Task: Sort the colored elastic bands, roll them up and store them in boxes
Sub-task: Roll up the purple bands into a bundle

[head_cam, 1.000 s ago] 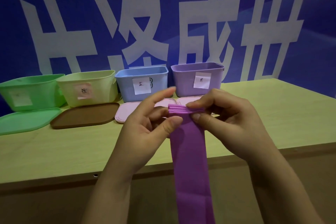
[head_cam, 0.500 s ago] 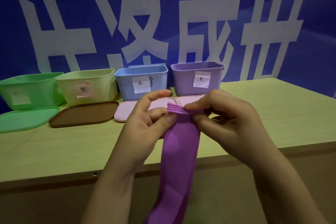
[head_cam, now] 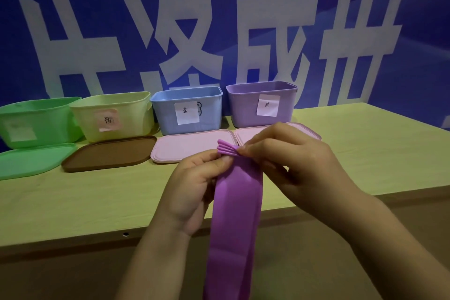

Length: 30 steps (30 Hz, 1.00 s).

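Observation:
A purple elastic band (head_cam: pixel 237 207) hangs down in front of the table edge, its top end gathered into a small layered roll between my hands. My left hand (head_cam: pixel 192 190) pinches the roll from the left with thumb and fingers. My right hand (head_cam: pixel 289 168) pinches it from the right, fingers curled over the top. Along the back of the table stand a green box (head_cam: pixel 36 124), a yellow box (head_cam: pixel 114 117), a blue box (head_cam: pixel 187 109) and a purple box (head_cam: pixel 263 102), all without lids, each with a paper label.
In front of the boxes lie a green lid (head_cam: pixel 31 162), a brown lid (head_cam: pixel 109 153) and two pink lids (head_cam: pixel 187 147). The wooden table (head_cam: pixel 365 153) runs across the view, with a blue banner wall behind it.
Both hands have dropped slightly and worked the gathered top of the band. My left index finger, raised before, has curled down. The hanging tail swung left, then back to straight.

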Available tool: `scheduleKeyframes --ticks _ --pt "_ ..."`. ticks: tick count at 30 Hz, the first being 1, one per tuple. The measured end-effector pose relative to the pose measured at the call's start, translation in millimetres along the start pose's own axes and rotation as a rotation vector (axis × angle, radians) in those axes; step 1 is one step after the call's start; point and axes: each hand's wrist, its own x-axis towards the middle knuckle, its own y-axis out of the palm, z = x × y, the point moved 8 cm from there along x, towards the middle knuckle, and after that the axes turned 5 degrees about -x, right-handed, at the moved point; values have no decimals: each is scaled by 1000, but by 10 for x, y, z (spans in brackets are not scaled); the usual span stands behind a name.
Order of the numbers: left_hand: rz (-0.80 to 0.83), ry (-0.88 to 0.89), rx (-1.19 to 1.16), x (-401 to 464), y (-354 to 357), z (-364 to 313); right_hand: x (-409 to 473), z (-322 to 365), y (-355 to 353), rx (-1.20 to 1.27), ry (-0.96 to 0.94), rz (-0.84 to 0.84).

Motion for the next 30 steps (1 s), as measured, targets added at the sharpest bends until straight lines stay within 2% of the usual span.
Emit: scheduleKeyframes --ticks 5,8,13,19,22,25,26,28,30 --pt "-60 12 -68 -14 -40 -5 -6 36 100 -99 -57 48" --pt "-24 4 -92 -47 -17 -3 8 82 108 -125 -91 57" --pt "-54 101 148 -71 28 -97 4 133 60 -110 -136 38" --pt "0 204 256 -90 71 -155 -50 22 18 -76 -118 -14" --pt "20 254 292 -105 74 -198 -42 -95 42 133 -11 79" --pt "20 303 316 -115 58 -233 -34 -233 92 647 316 242" --pt "22 315 321 -119 61 -240 -35 -288 103 744 424 256" --pt "31 337 320 -129 84 -256 -3 -336 125 686 517 301" --pt "47 356 306 -139 112 -271 51 -297 178 548 518 403"
